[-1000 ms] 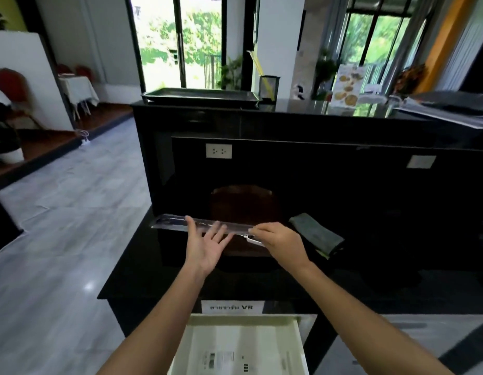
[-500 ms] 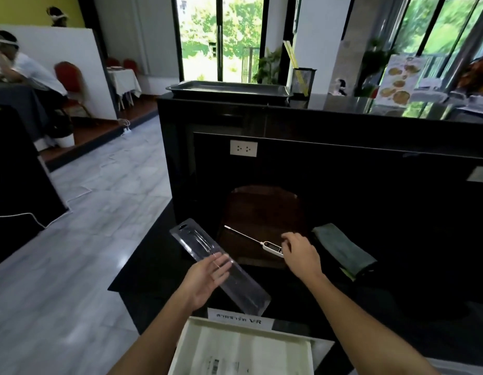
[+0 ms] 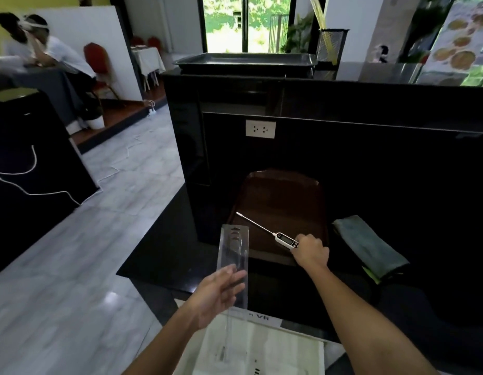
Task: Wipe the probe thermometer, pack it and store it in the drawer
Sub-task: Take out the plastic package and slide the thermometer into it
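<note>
While our right hand (image 3: 310, 250) pinches the probe thermometer (image 3: 278, 235) by the white head's rear end, the thin metal probe sticks out away from the grip, up-left, over the brown tray (image 3: 281, 196) on the black counter (image 3: 159, 255). Our left hand (image 3: 218, 290), fingers spread w/ thumb behind, holds the clear plastic pack (image 3: 233, 255) by its lower part; the hang-tab end points up. Thermometer & pack are apart. White head has a small dark display, digits unreadable. Label on the counter edge (image 3: 259, 316) reads "VR". Open white drawer (image 3: 262, 350) sits below; folded green cloth (image 3: 367, 247) right of tray.
</note>
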Demonstrator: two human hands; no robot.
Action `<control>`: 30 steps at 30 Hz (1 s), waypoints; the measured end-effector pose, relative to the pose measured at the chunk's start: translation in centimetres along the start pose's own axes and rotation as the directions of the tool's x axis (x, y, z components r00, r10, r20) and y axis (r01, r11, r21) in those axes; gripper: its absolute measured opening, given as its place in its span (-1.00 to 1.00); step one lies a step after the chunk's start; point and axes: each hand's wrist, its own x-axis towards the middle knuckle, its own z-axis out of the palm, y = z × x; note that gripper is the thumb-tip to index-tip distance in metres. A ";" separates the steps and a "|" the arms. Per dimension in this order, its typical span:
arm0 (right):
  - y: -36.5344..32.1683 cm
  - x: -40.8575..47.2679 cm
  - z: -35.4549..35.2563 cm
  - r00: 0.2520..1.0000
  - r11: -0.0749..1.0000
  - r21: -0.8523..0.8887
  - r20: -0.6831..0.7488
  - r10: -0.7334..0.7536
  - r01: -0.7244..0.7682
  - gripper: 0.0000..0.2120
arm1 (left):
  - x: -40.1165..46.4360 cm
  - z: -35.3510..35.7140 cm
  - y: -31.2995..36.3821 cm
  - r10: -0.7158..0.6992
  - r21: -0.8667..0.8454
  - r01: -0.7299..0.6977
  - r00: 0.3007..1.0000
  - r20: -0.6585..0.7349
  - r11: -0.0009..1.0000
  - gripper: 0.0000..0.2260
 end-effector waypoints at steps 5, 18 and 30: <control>1.0 -0.5 0.0 0.999 0.960 0.279 -0.043 -0.018 0.029 -0.72 | 0.1 -0.4 -0.3 -0.001 0.008 0.001 1.000 0.004 1.000 -0.63; 5.5 -7.3 -11.4 0.807 0.457 0.813 -0.518 0.284 0.361 -0.80 | 0.4 -0.1 0.9 -0.054 0.101 0.044 0.993 0.100 0.994 -0.54; 4.4 -12.8 -9.6 0.960 0.444 0.881 -0.247 0.135 0.164 -0.59 | -0.9 2.8 -0.6 -0.173 0.241 0.112 0.953 0.250 0.964 -0.59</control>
